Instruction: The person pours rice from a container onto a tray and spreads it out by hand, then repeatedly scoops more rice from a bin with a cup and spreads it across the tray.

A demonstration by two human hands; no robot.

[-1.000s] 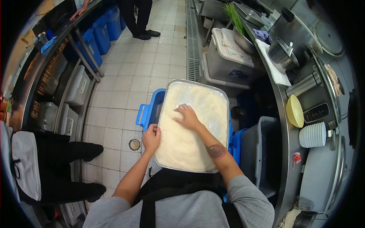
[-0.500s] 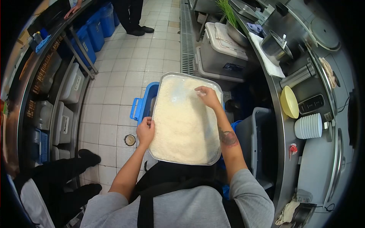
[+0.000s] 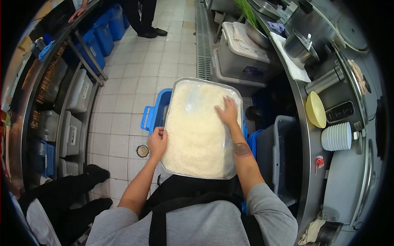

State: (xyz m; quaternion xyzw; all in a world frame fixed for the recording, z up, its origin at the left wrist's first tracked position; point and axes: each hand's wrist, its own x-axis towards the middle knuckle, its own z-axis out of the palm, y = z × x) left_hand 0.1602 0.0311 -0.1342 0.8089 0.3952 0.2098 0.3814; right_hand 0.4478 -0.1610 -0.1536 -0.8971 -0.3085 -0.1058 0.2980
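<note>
A large metal tray (image 3: 227, 144) holds a broad layer of pale, crumb-like grains (image 3: 197, 139), probably breadcrumbs. It rests over a blue bin (image 3: 163, 100), whose handle and rim stick out at the left. My left hand (image 3: 157, 143) is closed on the tray's left edge, thumb on the upper side. On the upper right of the crumbs lies my right hand (image 3: 227, 110), palm down with its fingers spread. Above and left of that hand, a thin patch lets the tray's bottom show through.
On the right, a steel counter (image 3: 301, 164) carries a yellow bowl (image 3: 315, 109), stacked white bowls (image 3: 336, 136) and a pot (image 3: 301, 49). A grey bin (image 3: 283, 164) stands below. Lidded tubs (image 3: 242, 53) sit farther ahead. Shelving lines the left; two other people stand nearby.
My right hand has shifted slightly to the right and gone from bunched fingers to spread, flat on the crumbs. My left hand keeps its grip on the tray's edge.
</note>
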